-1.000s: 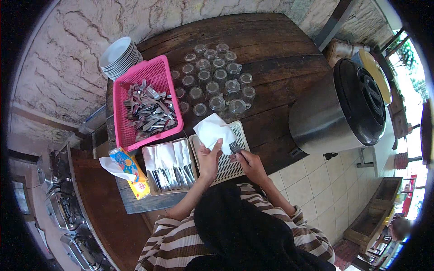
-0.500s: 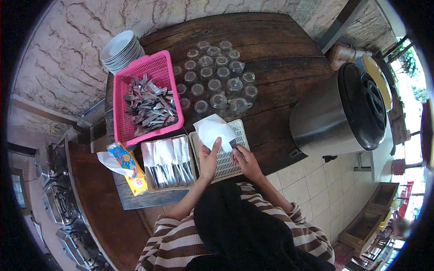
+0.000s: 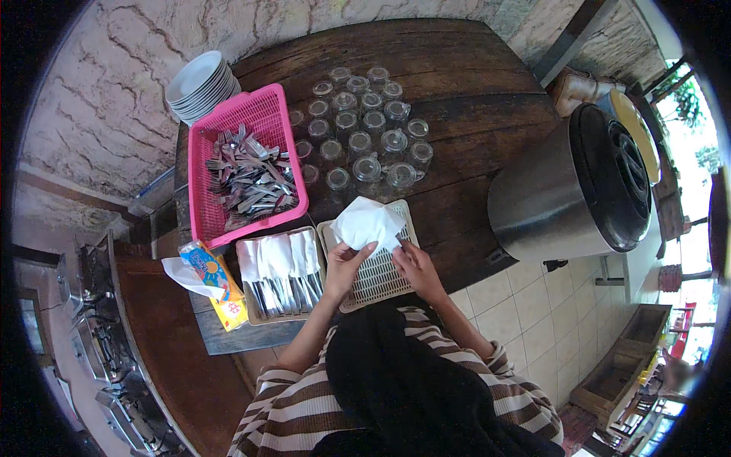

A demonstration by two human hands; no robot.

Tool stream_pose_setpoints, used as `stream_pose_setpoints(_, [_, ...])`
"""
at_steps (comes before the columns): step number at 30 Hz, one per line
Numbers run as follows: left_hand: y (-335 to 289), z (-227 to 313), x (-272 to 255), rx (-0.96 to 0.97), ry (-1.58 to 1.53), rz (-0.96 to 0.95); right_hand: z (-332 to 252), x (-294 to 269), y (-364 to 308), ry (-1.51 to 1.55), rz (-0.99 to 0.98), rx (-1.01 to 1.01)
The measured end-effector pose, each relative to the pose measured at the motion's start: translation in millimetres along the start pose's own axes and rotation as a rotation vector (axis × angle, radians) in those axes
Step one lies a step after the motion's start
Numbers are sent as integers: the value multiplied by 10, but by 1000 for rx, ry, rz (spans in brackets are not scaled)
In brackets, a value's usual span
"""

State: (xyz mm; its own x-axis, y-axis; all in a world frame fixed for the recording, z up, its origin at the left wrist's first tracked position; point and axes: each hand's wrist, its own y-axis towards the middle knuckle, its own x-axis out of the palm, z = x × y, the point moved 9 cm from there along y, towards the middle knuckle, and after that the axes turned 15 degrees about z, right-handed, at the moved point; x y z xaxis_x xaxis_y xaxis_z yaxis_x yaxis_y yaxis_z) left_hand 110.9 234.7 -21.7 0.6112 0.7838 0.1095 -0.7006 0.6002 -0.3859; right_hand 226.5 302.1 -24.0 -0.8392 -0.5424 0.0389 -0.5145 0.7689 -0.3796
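Both hands wrapping cutlery in a white napkin over the empty tray.

Left hand [image 3: 344,266] closed on the napkin [image 3: 367,223], as half a second ago; right hand [image 3: 415,266] has shifted under the napkin's edge, fingers pinching a utensil handle, so the wrap looks under way; two slatted trays: one [image 3: 381,278] beneath the hands, one [image 3: 278,276] left of them with about five wrapped sets; one pink basket [image 3: 199,183]; roughly seventeen glasses [image 3: 365,137] beyond.

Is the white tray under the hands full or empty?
Mostly empty. The white slotted tray shows bare slats, with only the white napkin over its far end, held by the left hand and right hand.
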Motion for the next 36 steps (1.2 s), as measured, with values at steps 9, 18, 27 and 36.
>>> stream_pose_setpoints(9, [-36,281,-8,241,-208,14,-210,-156,32,-301,151,-291])
stream_pose_setpoints(18, [-201,140,203,191,-79,-262,-161,-129,32,-274,120,-387])
stream_pose_setpoints(27, [-31,-24,59,237,-116,-134,-129,-164,20,-50,81,-143])
stream_pose_setpoints(36, [147,633,133,401,-150,-110,-238,-184,-22,-199,98,-287])
